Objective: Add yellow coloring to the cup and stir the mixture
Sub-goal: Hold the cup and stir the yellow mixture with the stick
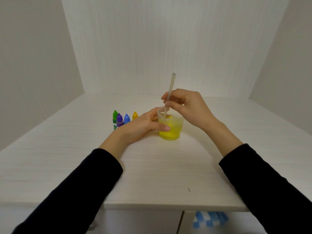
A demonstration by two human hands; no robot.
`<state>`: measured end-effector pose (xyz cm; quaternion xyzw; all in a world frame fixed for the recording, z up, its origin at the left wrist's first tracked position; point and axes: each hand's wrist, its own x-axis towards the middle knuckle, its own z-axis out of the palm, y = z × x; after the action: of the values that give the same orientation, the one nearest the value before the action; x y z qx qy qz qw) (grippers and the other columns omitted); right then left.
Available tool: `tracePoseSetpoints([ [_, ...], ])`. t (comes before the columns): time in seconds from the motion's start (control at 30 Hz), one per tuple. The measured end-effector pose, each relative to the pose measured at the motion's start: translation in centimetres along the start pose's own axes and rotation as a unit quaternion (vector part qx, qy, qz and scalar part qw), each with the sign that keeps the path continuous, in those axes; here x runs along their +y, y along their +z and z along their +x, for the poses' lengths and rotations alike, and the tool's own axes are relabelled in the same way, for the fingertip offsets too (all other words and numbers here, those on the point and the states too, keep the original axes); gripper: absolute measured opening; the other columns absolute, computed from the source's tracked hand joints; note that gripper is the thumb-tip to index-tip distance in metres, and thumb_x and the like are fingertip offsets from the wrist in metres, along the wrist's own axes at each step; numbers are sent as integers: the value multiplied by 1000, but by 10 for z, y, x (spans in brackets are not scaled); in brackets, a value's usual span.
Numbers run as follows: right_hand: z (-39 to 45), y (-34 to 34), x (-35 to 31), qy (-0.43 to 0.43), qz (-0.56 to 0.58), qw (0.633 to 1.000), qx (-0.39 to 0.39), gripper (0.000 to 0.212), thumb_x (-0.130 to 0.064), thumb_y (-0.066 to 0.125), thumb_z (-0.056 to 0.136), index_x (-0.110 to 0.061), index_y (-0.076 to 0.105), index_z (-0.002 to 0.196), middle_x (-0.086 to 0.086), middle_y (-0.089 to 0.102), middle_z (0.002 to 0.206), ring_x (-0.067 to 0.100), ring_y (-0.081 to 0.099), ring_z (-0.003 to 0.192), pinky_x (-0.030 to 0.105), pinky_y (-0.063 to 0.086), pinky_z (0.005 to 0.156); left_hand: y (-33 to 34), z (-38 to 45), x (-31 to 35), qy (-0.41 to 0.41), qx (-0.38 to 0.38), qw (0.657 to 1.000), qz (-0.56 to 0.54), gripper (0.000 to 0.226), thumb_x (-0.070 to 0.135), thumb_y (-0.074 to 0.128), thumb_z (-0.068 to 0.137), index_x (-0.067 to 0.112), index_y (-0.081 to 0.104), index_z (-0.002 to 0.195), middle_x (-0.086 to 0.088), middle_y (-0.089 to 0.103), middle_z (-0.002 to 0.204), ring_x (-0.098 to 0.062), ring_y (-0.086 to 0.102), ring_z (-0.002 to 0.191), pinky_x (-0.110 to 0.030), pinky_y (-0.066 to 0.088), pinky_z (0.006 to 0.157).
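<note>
A clear plastic cup [174,128] stands on the white table [152,174], filled with bright yellow liquid. My left hand [140,127] wraps around its left side, thumb across the front. A pale stirring stick [170,92] stands tilted in the cup, its lower end in the liquid. My right hand [187,107] pinches the stick just above the rim. The yellow coloring bottle [134,115] stands capped behind my left hand.
A green bottle [115,119], a purple bottle [119,120] and a blue bottle [126,119] stand in a row left of the yellow one. White walls close in the back and both sides. The table's front edge [168,207] lies near me.
</note>
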<state>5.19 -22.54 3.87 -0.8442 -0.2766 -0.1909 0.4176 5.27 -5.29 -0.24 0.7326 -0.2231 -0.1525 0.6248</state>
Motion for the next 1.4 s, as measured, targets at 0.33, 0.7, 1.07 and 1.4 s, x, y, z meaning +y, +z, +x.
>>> tracePoseSetpoints([
  [0.33, 2, -10, 4, -5, -82, 997, 10, 15, -12, 61, 87, -20, 71, 95, -10, 64, 86, -4, 57, 74, 9, 44, 73, -1, 2, -2, -6, 1, 1000, -11, 69, 0, 64, 83, 19, 37, 144, -1, 54, 134, -11, 57, 118, -23, 49, 95],
  [0.7, -3, -14, -4, 14, -50, 999, 8, 19, -11, 62, 72, -27, 72, 76, -18, 60, 61, 1, 52, 60, 10, 39, 59, -2, 2, -3, -11, 6, 1000, -6, 73, 1, 66, 82, 17, 35, 145, 0, 55, 134, -14, 56, 122, -28, 46, 100],
  [1.07, -7, -8, -14, 8, 64, 997, -31, 5, -12, 73, 77, -13, 73, 81, 2, 67, 64, 21, 67, 67, 21, 48, 68, -1, 1, -2, 11, -2, 1000, 4, 62, -1, 67, 81, 11, 45, 137, -9, 54, 138, -21, 50, 129, -37, 42, 107],
  [1.4, -5, 0, -12, 32, 70, 997, -31, 13, -11, 66, 86, -17, 71, 97, 1, 74, 86, 5, 69, 79, 26, 54, 84, 0, 1, 0, 12, -9, 1000, 4, 75, 5, 70, 77, 16, 38, 143, -9, 51, 141, -19, 47, 132, -37, 40, 109],
])
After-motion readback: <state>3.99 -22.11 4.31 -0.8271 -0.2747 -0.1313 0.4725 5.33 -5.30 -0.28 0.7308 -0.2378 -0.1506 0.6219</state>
